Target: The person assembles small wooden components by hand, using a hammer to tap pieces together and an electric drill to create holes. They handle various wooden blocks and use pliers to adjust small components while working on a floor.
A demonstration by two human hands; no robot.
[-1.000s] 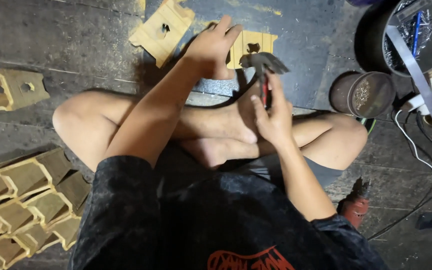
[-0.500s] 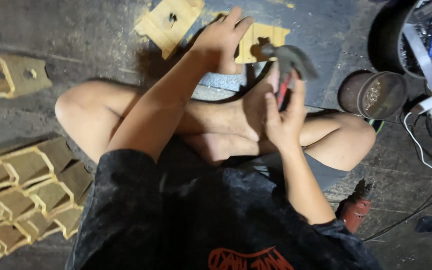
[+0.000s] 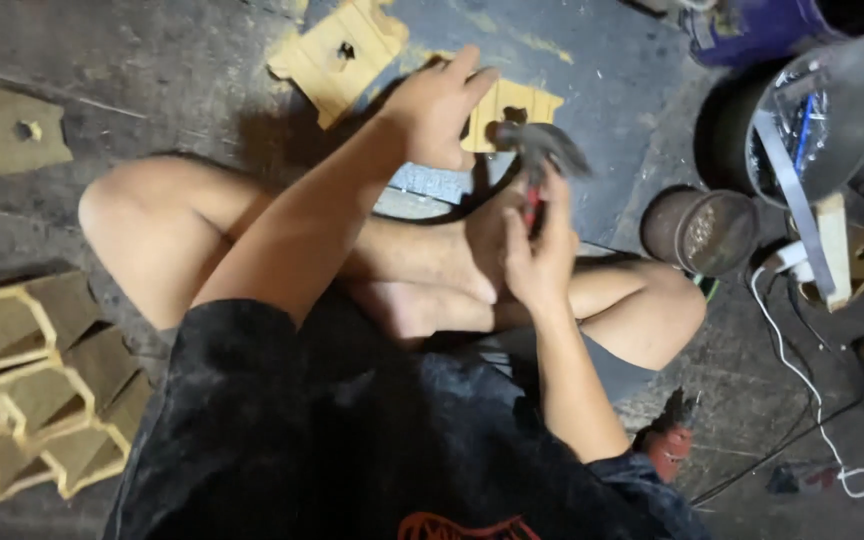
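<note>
I sit cross-legged on a concrete floor. My left hand (image 3: 439, 108) presses down on a pale notched wooden piece (image 3: 512, 105) in front of my feet. My right hand (image 3: 540, 250) grips the red handle of a hammer (image 3: 539, 150), whose dark metal head is raised just above the piece, blurred by motion. A second pale wooden piece with a hole (image 3: 337, 55) lies just left of the first, partly under my left forearm's line.
A stack of several wooden box frames (image 3: 27, 380) sits at the lower left, another wooden piece (image 3: 2, 130) at the far left. A round tin of small nails (image 3: 700, 230) stands right of my knee. Buckets, cables and wood scraps (image 3: 832, 250) crowd the right side.
The hammer head has shifted slightly over the wooden piece, and the view has drifted. My left hand stays on the piece.
</note>
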